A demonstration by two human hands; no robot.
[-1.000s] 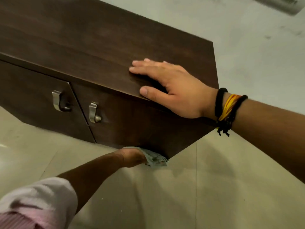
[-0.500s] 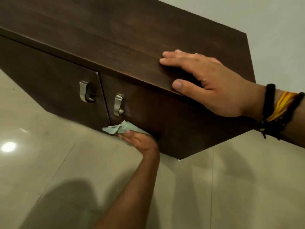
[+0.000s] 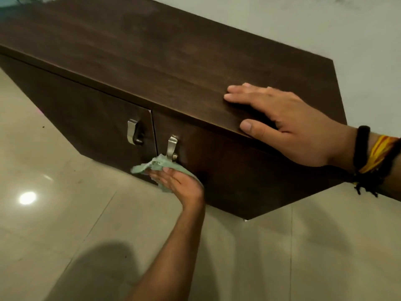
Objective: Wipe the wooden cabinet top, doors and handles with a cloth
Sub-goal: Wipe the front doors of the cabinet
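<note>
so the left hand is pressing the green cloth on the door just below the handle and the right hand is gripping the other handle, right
Not quite. The head view shows the right hand resting flat on the cabinet top, not gripping the other handle. The rest holds: the left hand presses the green cloth on the door just below the handle.

No readable text, label, brand, number or sign anywhere in the frame.

glossy beige floor tiles (image 3: 65, 213), pale wall (image 3: 325, 29), black and yellow wristbands (image 3: 373, 157)
</note>
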